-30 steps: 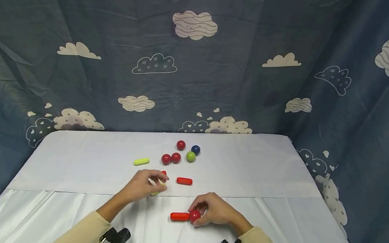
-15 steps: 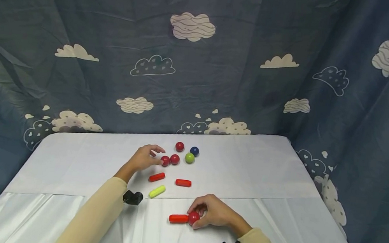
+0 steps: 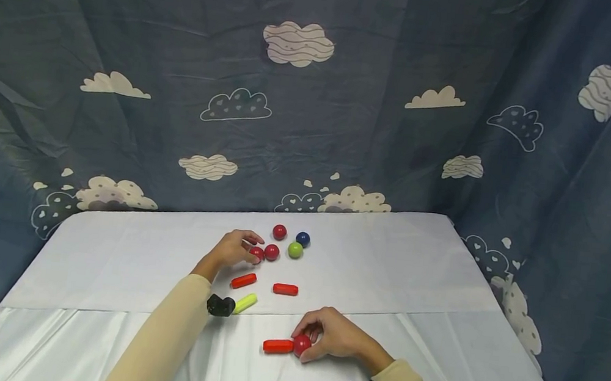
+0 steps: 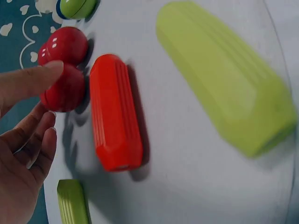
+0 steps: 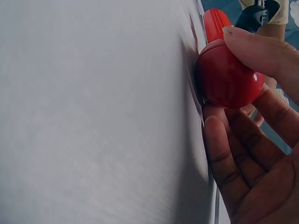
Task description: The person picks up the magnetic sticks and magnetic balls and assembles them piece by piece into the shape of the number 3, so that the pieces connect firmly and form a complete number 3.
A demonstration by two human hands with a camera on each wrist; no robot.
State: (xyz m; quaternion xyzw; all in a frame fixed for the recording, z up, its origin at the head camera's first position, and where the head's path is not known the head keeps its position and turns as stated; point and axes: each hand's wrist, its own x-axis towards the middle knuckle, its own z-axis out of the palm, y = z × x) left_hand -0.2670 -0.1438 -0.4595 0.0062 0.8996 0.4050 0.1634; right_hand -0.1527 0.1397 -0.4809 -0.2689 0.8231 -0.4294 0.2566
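Note:
My left hand (image 3: 230, 248) reaches to the leftmost red ball (image 4: 65, 91), thumb against its near side and fingers curved behind it. That ball sits on the white cloth beside a second red ball (image 3: 272, 252). My right hand (image 3: 337, 334) holds another red ball (image 5: 229, 79) between thumb and fingers, low at the cloth. Its left side meets the end of a red ridged stick (image 3: 277, 346), which lies in line with it. Below the left hand lie a tilted red stick (image 4: 114, 112) and a yellow-green stick (image 4: 224, 74).
A further red ball (image 3: 279, 232), a blue ball (image 3: 303, 239) and a green ball (image 3: 295, 250) sit toward the back. Another red stick (image 3: 285, 289) lies mid-table. A second yellow-green stick (image 4: 73, 203) shows by the left hand. A dark cloud-print curtain (image 3: 311, 136) hangs behind.
My left hand has left the yellow-green stick near the middle and moved back to the leftmost red ball, closing around it. My right hand keeps its hold on its ball, nearly still.

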